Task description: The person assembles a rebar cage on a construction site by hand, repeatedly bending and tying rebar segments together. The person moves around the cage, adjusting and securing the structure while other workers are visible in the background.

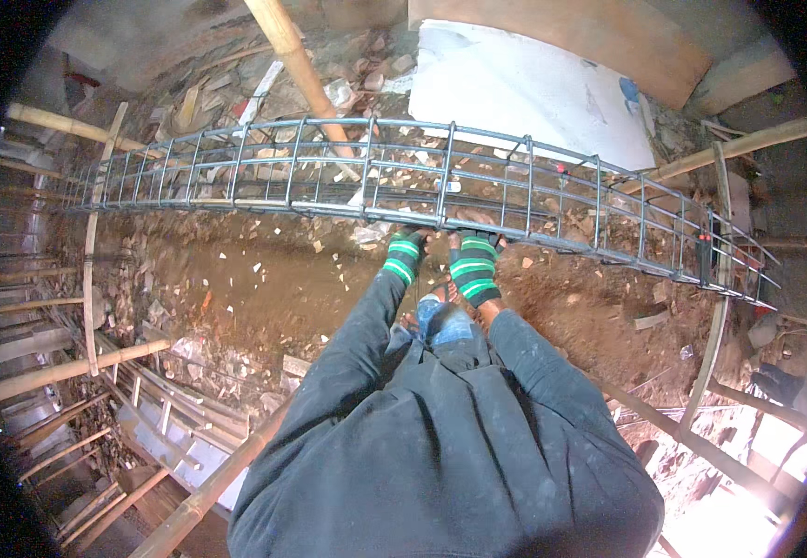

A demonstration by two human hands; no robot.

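A long rebar cage (446, 172) of steel bars and square stirrups stretches across in front of me, from far left to far right. My left hand (407, 253), in a green-and-black striped fingerless glove, is closed at its near lower bar, just left of centre. Close beside it, my right hand (474, 264) wears a matching glove and curls its fingers around the same bar. The bar and the gloves partly hide the fingertips of both hands.
Thin upright wooden slats (90, 279) stand by the cage's left end, with more (717, 344) at its right. A bamboo pole (296, 60) slants down behind the cage. Beyond lies a white sheet (515, 88). Rubble litters the brown soil (264, 279); more poles (78, 370) lie left.
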